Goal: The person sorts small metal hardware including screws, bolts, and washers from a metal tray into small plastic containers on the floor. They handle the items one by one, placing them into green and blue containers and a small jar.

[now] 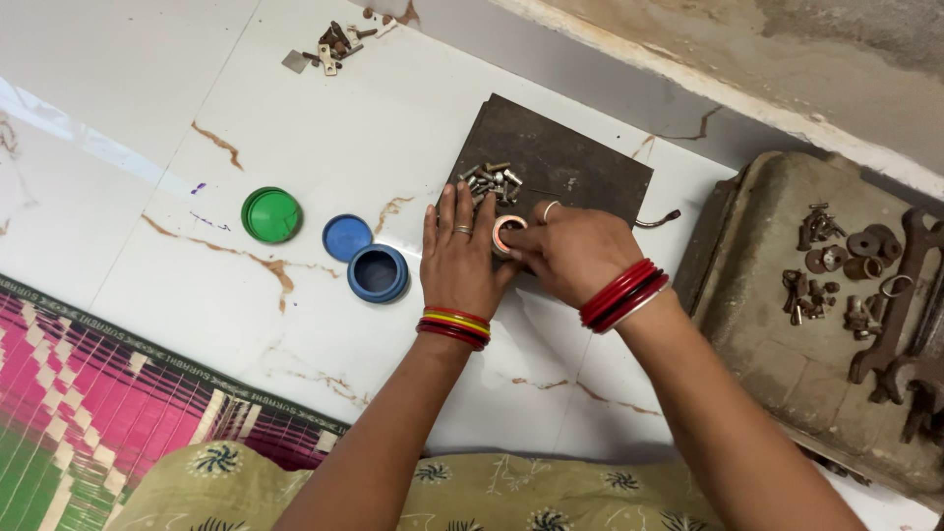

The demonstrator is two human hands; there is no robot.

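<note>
Your right hand (pixel 575 251) pinches a copper ring (pixel 507 234) on the dark plate (pixel 580 167); left hand (pixel 460 258) lies flat beside it, fingers spread.

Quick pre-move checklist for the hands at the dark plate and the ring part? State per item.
1. Copper-coloured ring in the right hand: ok, fingertips pinch it.
2. Left hand steadying: ok, flat by the ring on the dark plate edge.
3. Small screws within reach: ok, piled on the plate just past the left fingers.
4. Blue jar open: ok, its blue lid lies beside it.
5. Green lid clear of the hands: ok, apart to the left.
6. Ring seated on something beneath: cannot tell, fingers hide it.
</note>
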